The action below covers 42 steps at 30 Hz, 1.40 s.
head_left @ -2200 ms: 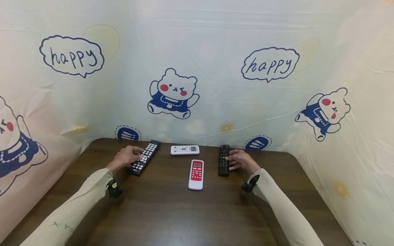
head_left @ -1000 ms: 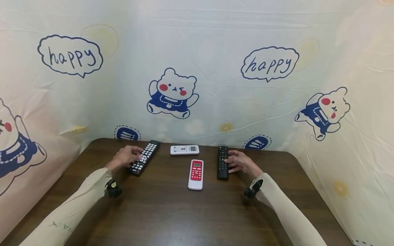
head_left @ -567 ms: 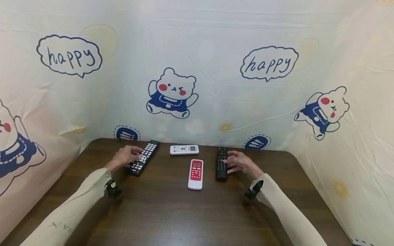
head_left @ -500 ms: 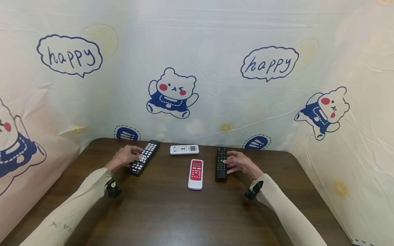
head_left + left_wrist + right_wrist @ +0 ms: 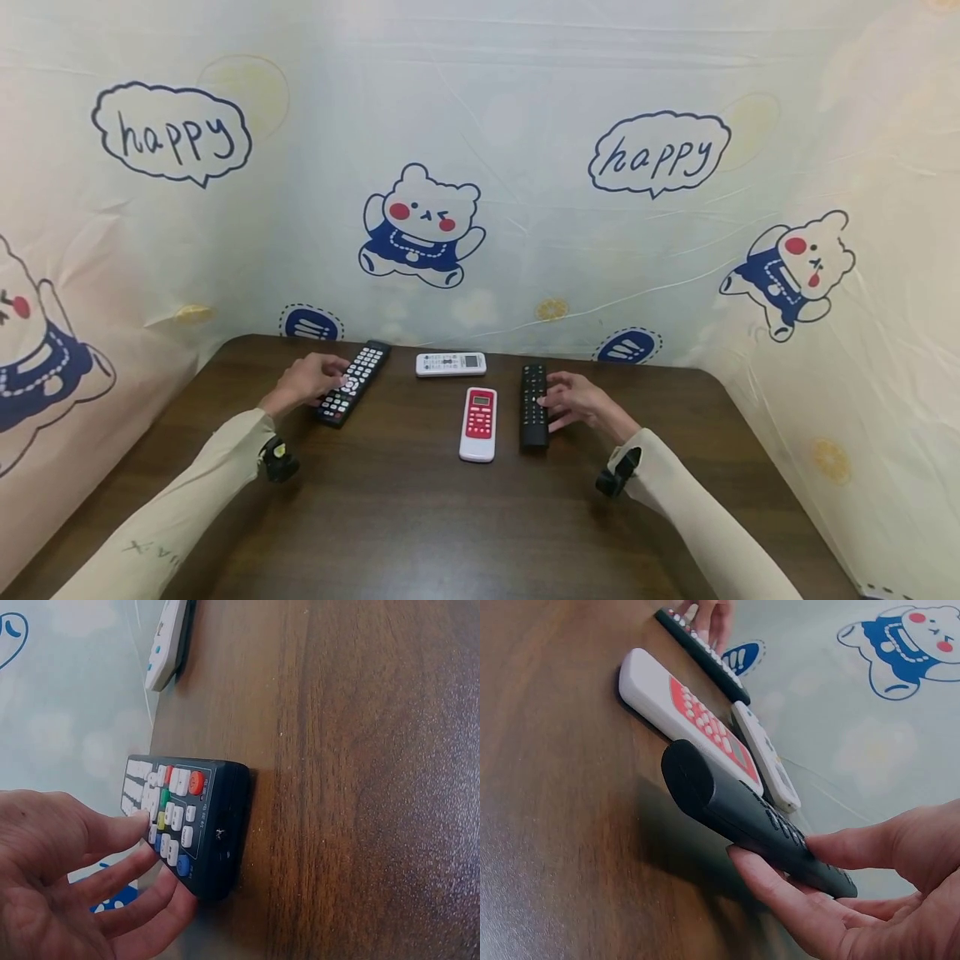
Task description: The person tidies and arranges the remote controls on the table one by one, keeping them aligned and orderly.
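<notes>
In the head view my left hand (image 5: 306, 382) holds a black remote control with white buttons (image 5: 358, 385) on the left. The left wrist view shows the thumb (image 5: 120, 831) on its buttons and the other fingers at its side. My right hand (image 5: 583, 403) pinches a plain black remote control (image 5: 534, 417). In the right wrist view this remote (image 5: 735, 810) lies between thumb and fingers, tilted, with a shadow on the table below it. A white remote control with a red panel (image 5: 477, 446) lies between the hands, and a small white remote control (image 5: 438, 365) lies sideways behind it.
The brown wooden table (image 5: 420, 533) has rounded far corners. A pale printed cloth with bears and "happy" bubbles (image 5: 525, 233) hangs behind it and on both sides. Each wrist wears a black strap with a camera, such as the left strap (image 5: 279, 460).
My right hand has moved the plain black remote control left and toward the near edge. My left hand and its remote keep their place, as do the two white remotes.
</notes>
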{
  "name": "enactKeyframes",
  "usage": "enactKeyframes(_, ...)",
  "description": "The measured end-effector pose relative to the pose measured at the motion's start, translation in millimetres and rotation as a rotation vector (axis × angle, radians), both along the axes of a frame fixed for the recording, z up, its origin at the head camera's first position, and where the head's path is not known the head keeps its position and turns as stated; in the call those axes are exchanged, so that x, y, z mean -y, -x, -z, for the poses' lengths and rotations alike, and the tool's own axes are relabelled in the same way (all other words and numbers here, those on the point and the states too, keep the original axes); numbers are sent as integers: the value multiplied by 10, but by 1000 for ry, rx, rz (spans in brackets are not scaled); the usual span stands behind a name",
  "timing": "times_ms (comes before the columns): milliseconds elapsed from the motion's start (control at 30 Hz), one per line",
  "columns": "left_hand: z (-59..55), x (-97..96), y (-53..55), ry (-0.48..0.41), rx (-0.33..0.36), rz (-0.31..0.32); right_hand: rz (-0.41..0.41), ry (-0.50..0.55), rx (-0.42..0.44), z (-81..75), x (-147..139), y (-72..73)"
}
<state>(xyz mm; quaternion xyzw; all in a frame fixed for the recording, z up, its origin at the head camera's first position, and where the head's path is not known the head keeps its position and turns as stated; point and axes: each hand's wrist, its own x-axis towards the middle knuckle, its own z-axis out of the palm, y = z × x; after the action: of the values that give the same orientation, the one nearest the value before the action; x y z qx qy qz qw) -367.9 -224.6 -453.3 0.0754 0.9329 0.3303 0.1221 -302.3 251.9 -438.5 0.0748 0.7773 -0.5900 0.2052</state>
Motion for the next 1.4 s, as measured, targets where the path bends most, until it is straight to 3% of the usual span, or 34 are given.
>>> enactKeyframes(467,-27,-9,-71,-3,1,-6,6,-18,7,6,168,-61)
enactKeyframes(1067,-49,1,-78,-14,12,-5,13,-61,-9,71,309,-127)
enactKeyframes(1400,-33,-19,-40,-5,22,-18,-42,-192,-11,14,340,-165)
